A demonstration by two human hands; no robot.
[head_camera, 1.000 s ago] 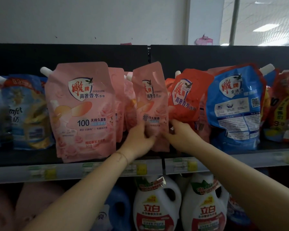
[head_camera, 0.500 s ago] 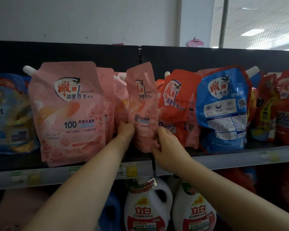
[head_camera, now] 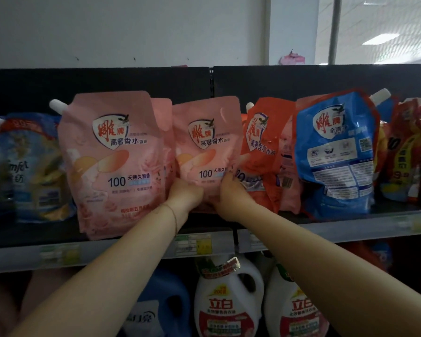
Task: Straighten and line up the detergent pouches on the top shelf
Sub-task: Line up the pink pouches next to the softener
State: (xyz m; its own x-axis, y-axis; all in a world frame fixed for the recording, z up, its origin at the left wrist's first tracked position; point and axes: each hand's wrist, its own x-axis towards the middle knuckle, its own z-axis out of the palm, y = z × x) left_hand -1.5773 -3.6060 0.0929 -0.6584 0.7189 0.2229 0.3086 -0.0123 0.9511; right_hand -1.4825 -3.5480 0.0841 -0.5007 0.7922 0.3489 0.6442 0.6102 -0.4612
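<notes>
While the left hand and right hand grip the middle pink pouch, its lower edge is hidden.

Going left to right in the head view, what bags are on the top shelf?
Pale blue pouch, big pink pouch, middle pink pouch, red pouch, bright blue pouch, red-and-yellow pouches.

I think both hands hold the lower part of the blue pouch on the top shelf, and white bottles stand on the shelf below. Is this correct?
Not the blue one. The head view shows the left hand and the right hand gripping the lower part of the middle pink pouch; the blue pouch stands further right, untouched. The rest is right: the white bottles stand below.
</notes>
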